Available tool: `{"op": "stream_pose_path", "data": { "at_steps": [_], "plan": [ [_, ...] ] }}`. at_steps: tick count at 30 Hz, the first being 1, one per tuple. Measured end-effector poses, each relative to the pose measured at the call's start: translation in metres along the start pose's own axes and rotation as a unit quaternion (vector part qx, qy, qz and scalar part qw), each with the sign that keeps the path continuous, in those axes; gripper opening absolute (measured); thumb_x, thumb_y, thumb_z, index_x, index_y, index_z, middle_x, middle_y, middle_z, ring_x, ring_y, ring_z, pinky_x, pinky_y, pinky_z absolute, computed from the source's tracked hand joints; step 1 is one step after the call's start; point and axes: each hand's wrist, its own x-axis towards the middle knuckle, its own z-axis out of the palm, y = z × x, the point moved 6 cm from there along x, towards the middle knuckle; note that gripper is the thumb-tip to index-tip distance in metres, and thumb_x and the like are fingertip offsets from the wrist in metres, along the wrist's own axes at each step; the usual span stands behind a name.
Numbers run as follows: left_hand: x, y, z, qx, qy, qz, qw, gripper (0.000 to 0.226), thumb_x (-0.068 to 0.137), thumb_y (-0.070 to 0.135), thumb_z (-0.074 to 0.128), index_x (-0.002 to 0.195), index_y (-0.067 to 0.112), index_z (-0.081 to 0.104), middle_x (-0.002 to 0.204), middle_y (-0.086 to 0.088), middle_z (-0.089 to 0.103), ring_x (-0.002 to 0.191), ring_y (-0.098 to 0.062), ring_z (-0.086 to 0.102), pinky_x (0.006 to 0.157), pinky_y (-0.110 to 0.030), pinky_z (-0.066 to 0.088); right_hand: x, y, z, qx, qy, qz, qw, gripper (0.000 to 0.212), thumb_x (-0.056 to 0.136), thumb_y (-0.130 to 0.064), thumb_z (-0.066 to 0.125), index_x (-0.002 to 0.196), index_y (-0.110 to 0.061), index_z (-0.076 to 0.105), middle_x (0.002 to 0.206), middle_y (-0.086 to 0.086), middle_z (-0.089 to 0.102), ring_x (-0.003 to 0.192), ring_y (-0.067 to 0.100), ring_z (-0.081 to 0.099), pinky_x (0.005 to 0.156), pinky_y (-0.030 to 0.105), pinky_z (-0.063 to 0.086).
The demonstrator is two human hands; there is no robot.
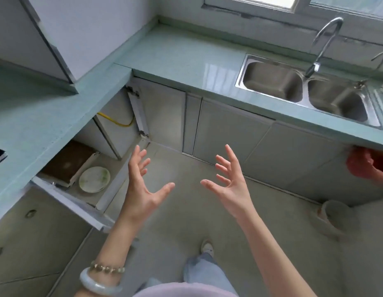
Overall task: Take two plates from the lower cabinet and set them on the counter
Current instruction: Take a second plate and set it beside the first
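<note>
A stack of pale plates lies on the floor of the open lower cabinet at the left, under the light green counter. The cabinet door swings out toward me. Both my hands are raised over the floor in front of me, palms facing each other, fingers spread and holding nothing. My left hand is just right of the cabinet opening, above and to the right of the plates. My right hand is farther right, apart from everything.
A brown board lies beside the plates in the cabinet, with a yellow hose behind. A double steel sink with a curved tap sits in the counter at right. A red bag hangs under the counter; a grey pot stands on the floor.
</note>
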Motion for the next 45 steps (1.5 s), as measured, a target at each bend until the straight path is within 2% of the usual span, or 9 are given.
{"op": "stream_pose_path", "data": {
  "at_steps": [3, 6, 10, 14, 19, 30, 35, 38, 45],
  "plan": [
    [0.02, 0.011, 0.016, 0.001, 0.056, -0.013, 0.998, 0.111, 0.066, 0.02, 0.077, 0.152, 0.017, 0.007, 0.151, 0.002, 0.027, 0.136, -0.013, 0.038, 0.114, -0.03, 0.029, 0.043, -0.003, -0.016, -0.004, -0.044, -0.012, 0.999, 0.098, 0.073, -0.012, 0.081, 0.142, -0.05, 0.022, 0.137, -0.011, 0.049, 0.125, 0.003, 0.049, 0.106, 0.032, 0.042],
    [0.033, 0.011, 0.024, 0.005, 0.103, -0.034, 0.994, 0.109, 0.066, 0.022, 0.077, 0.15, 0.025, 0.006, 0.152, 0.001, 0.025, 0.137, -0.014, 0.036, 0.114, -0.028, 0.028, 0.086, -0.005, -0.022, -0.012, -0.102, -0.024, 0.994, 0.097, 0.073, -0.012, 0.081, 0.144, -0.047, 0.023, 0.136, -0.01, 0.049, 0.125, 0.003, 0.049, 0.105, 0.031, 0.042],
    [0.042, 0.002, 0.022, 0.011, 0.17, -0.073, 0.983, 0.11, 0.065, 0.021, 0.076, 0.15, 0.022, 0.006, 0.154, -0.005, 0.025, 0.137, -0.018, 0.037, 0.115, -0.034, 0.029, 0.13, -0.005, -0.007, -0.015, -0.17, -0.031, 0.985, 0.098, 0.073, -0.01, 0.08, 0.145, -0.044, 0.023, 0.136, -0.009, 0.05, 0.124, 0.003, 0.05, 0.105, 0.031, 0.043],
    [0.057, -0.009, 0.011, 0.012, 0.236, -0.098, 0.967, 0.106, 0.065, 0.019, 0.076, 0.146, 0.03, 0.008, 0.154, -0.005, 0.025, 0.137, -0.018, 0.037, 0.116, -0.037, 0.029, 0.17, -0.009, 0.029, -0.021, -0.245, -0.045, 0.968, 0.097, 0.073, -0.008, 0.08, 0.144, -0.043, 0.023, 0.137, -0.006, 0.049, 0.125, 0.01, 0.05, 0.105, 0.033, 0.043],
    [0.089, -0.032, -0.007, 0.008, 0.296, -0.112, 0.948, 0.109, 0.067, 0.018, 0.076, 0.152, 0.017, 0.008, 0.152, 0.0, 0.026, 0.137, -0.016, 0.037, 0.116, -0.036, 0.029, 0.223, -0.016, 0.074, -0.031, -0.305, -0.067, 0.949, 0.098, 0.073, -0.011, 0.08, 0.146, -0.04, 0.022, 0.138, -0.006, 0.048, 0.126, 0.01, 0.049, 0.104, 0.032, 0.043],
    [0.199, -0.058, -0.076, 0.007, 0.399, -0.114, 0.91, 0.112, 0.066, 0.02, 0.078, 0.153, 0.017, 0.007, 0.154, -0.006, 0.026, 0.135, -0.017, 0.04, 0.112, -0.029, 0.031, 0.342, -0.062, 0.183, -0.052, -0.39, -0.098, 0.914, 0.097, 0.076, -0.011, 0.079, 0.149, -0.036, 0.021, 0.139, -0.005, 0.047, 0.126, 0.01, 0.049, 0.107, 0.039, 0.043],
    [0.214, -0.067, -0.101, 0.001, 0.453, -0.126, 0.883, 0.11, 0.066, 0.02, 0.078, 0.152, 0.021, 0.009, 0.153, -0.004, 0.028, 0.133, -0.012, 0.042, 0.111, -0.024, 0.033, 0.372, -0.07, 0.222, -0.053, -0.428, -0.093, 0.898, 0.095, 0.076, -0.008, 0.078, 0.148, -0.035, 0.022, 0.139, -0.003, 0.048, 0.125, 0.012, 0.049, 0.106, 0.038, 0.043],
    [0.218, -0.074, -0.108, 0.001, 0.474, -0.145, 0.868, 0.11, 0.067, 0.018, 0.078, 0.152, 0.02, 0.008, 0.153, -0.003, 0.027, 0.135, -0.014, 0.04, 0.112, -0.029, 0.031, 0.384, -0.073, 0.249, -0.055, -0.462, -0.09, 0.881, 0.096, 0.075, -0.009, 0.079, 0.148, -0.035, 0.022, 0.139, -0.002, 0.048, 0.126, 0.012, 0.049, 0.104, 0.033, 0.043],
    [0.214, -0.09, -0.104, 0.012, 0.555, -0.198, 0.808, 0.107, 0.069, 0.017, 0.08, 0.151, 0.016, 0.011, 0.153, -0.006, 0.027, 0.135, -0.019, 0.039, 0.114, -0.033, 0.031, 0.402, -0.068, 0.297, -0.068, -0.561, -0.102, 0.819, 0.097, 0.075, -0.007, 0.078, 0.15, -0.03, 0.021, 0.141, 0.003, 0.047, 0.126, 0.016, 0.05, 0.103, 0.031, 0.044]
  ]
}}
